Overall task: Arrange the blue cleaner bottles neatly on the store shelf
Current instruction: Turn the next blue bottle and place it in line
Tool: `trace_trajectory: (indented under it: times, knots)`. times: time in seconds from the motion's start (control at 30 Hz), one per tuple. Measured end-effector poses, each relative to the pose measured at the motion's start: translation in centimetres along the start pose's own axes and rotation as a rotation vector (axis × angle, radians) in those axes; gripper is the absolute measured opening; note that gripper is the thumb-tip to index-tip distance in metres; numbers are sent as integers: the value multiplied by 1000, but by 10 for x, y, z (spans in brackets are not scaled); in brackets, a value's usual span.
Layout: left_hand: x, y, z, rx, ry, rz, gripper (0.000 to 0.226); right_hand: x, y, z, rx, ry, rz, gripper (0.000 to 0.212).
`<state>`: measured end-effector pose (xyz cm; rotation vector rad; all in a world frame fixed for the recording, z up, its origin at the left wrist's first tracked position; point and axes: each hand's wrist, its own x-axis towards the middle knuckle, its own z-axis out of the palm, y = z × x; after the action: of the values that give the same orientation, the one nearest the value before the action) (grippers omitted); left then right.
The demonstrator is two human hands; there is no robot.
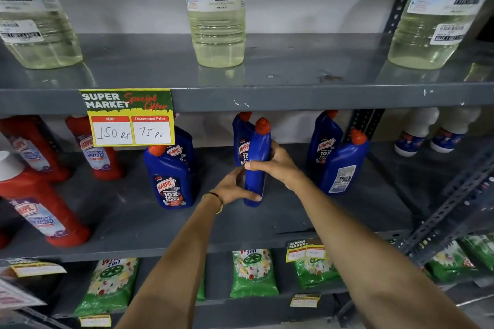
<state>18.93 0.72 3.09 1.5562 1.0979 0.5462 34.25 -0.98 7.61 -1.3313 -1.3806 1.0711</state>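
Both hands grip one blue cleaner bottle (pixel 257 152) with a red cap, standing side-on at the middle of the grey middle shelf (pixel 128 219). My left hand (pixel 235 187) wraps its lower body, and my right hand (pixel 278 161) holds its upper body. Right behind it stands another blue bottle (pixel 240 139). To the left, a blue bottle (pixel 171 181) faces forward with a second one (pixel 184 147) behind it. To the right, a blue bottle (pixel 343 165) shows its back label, in front of another (pixel 324 141).
Red cleaner bottles (pixel 42 208) fill the shelf's left part. White bottles (pixel 419 131) stand beyond the upright post on the right. Clear bleach bottles (pixel 217 8) sit on the top shelf. A price tag (pixel 128 117) hangs from its edge. Green packets (pixel 252 272) lie on the shelf below.
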Motion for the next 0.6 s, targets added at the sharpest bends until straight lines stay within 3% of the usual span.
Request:
trace_trajectory:
  times: [0.13,0.27,0.4,0.5,0.6]
  knots:
    - [0,9,1,62,-120,-2,79,-2,-5,-5,18,-118,24,58]
    - [2,8,9,60,-57,12,76,-3,-5,-9,6,-192,53,61]
    - [6,5,26,-4,262,-25,78,3,-9,-14,-4,-190,47,49]
    - [9,3,38,145,545,-115,91,10,-11,-12,-128,-143,29,52]
    - [7,4,46,240,658,-185,100,15,-9,-11,-195,-148,22,60]
